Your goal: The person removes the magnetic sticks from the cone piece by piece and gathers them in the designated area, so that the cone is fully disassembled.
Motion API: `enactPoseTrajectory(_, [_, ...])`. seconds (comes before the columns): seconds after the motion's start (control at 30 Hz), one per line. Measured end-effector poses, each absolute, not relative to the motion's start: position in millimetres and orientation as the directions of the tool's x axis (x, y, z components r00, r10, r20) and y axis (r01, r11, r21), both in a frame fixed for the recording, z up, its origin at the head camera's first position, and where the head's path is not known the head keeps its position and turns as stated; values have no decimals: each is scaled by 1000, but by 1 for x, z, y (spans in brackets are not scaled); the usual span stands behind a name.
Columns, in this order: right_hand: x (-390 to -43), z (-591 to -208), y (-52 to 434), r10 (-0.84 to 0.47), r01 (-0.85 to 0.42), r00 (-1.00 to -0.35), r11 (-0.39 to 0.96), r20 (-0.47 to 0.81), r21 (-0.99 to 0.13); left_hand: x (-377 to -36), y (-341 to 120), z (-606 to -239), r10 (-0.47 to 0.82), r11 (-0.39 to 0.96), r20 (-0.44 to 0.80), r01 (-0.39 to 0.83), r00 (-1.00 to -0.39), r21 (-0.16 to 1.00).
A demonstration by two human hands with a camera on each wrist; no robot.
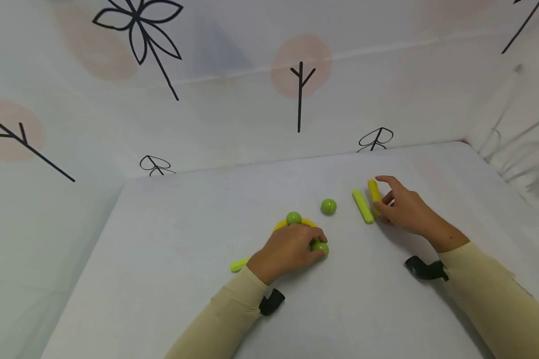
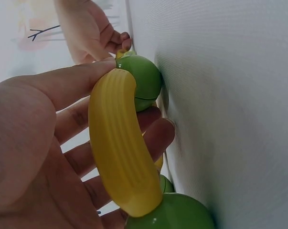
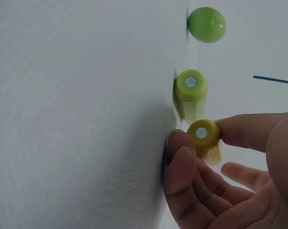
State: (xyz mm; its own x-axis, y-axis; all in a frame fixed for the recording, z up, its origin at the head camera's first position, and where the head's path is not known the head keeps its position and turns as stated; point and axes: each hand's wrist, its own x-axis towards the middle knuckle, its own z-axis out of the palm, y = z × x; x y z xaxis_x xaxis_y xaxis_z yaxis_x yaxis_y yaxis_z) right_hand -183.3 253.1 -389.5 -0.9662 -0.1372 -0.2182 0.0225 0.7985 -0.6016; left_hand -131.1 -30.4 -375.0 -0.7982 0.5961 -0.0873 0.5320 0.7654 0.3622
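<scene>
My left hand [image 1: 292,249] is down on the white table [image 1: 170,279], fingers curled over a little cluster of toy pieces, and from my left wrist I can see it plainly: thumb and fingers wrapped round a curved yellow ribbed piece [image 2: 120,148], with a green ball [image 2: 144,82] at its far end, pressed up against my fingertips, and another green ball [image 2: 175,213] at its near end. From the head view, one green ball [image 1: 293,218] pokes out just beyond my knuckles, a second one [image 1: 320,247] sits right under my fingertips, and a lime-green stick [image 1: 239,265] juts out from under the heel of that hand toward my left. Over on the other side, my right hand [image 1: 404,209] is pinching a short yellow stick [image 1: 375,194] — the wrist camera shows thumb on one side, fingertips on the other, round its end [image 3: 203,135] with a small silvery disc set in it. Just beside it, to the left, lies a lime-green stick [image 1: 363,206] flat on the table, touched by neither hand; its end [image 3: 191,85] shows the same silvery disc. Further left, a loose green ball [image 1: 328,206] sits alone, between my two hands and apart from both. Pale sleeves cover both forearms, a black strap at each wrist, and behind the table hangs a white cloth printed with black trees.
</scene>
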Motion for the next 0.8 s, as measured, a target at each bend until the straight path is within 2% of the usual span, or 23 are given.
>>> enactPoseTrajectory(0.17, [-186, -391, 252, -129, 37, -960, 822, -248, -569, -131, -31, -374, 596, 766, -80, 536, -799, 355])
enactPoseTrajectory(0.53, [-183, -391, 253, -192, -42, -956, 836, -220, -547, -132, -31, -376, 593, 767, -81, 530, -801, 362])
enactPoseTrajectory(0.8, [-183, -394, 253, -181, -26, -951, 853, -249, -521, -131, -31, -376, 594, 765, -87, 528, -799, 369])
